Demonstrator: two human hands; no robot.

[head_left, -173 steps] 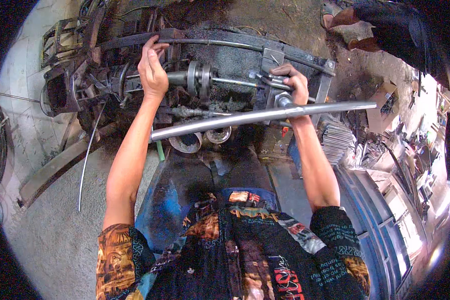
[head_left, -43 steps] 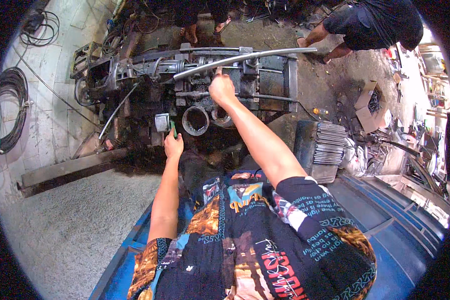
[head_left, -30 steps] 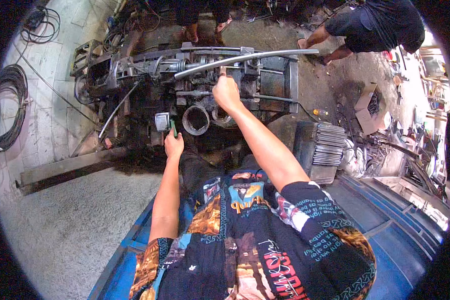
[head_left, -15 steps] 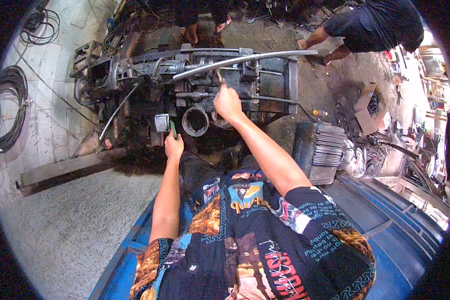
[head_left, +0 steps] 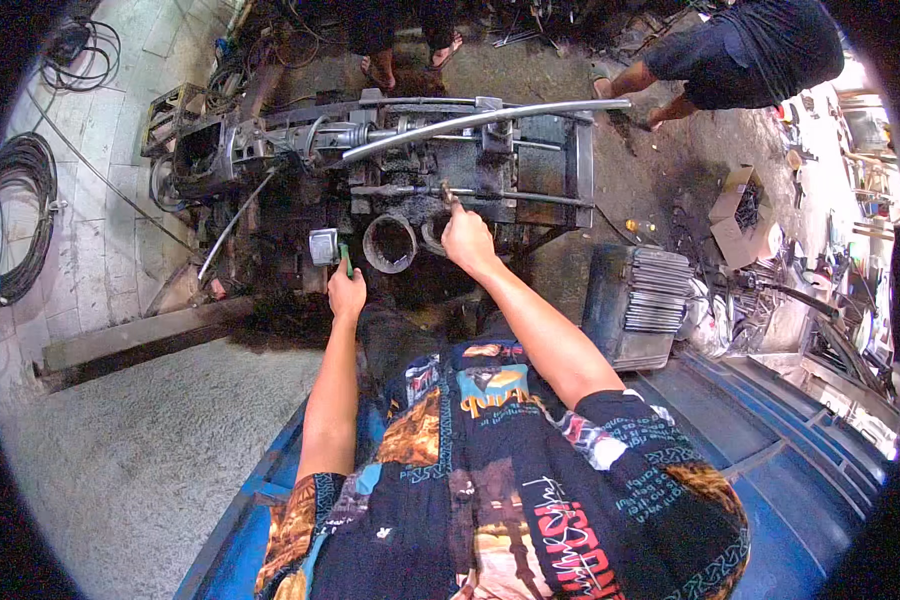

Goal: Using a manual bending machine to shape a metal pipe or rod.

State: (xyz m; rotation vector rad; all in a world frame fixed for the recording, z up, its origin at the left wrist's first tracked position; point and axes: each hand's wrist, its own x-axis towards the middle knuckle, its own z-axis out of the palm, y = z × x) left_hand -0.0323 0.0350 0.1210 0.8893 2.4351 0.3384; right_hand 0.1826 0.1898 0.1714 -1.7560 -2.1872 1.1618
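In my left hand [head_left: 346,292], closed, is a green handle [head_left: 347,264]. A small pale grey square container [head_left: 323,247] sits right beside it, and the two appear joined. My right hand [head_left: 467,240] is closed round what looks like a paintbrush [head_left: 448,192]. Its tip is over the lower rod of a grey, greasy machine frame [head_left: 582,160] with shafts and castings. Between my hands, an open round metal pipe end [head_left: 390,245] faces me. A second round opening [head_left: 433,236] is partly covered by my right hand. A long curved metal tube [head_left: 490,117] lies across the frame's top.
Two people stand beyond the frame, one with bare feet [head_left: 445,50], the other in dark shorts [head_left: 735,65]. To my right are a ribbed metal motor casing [head_left: 655,290] and an open cardboard box [head_left: 742,215]. Coiled cable [head_left: 20,215] hangs on the left wall.
My right hand has moved down toward me with the brush, from the upper part of the frame to the lower rod. My left hand stays nearly still.
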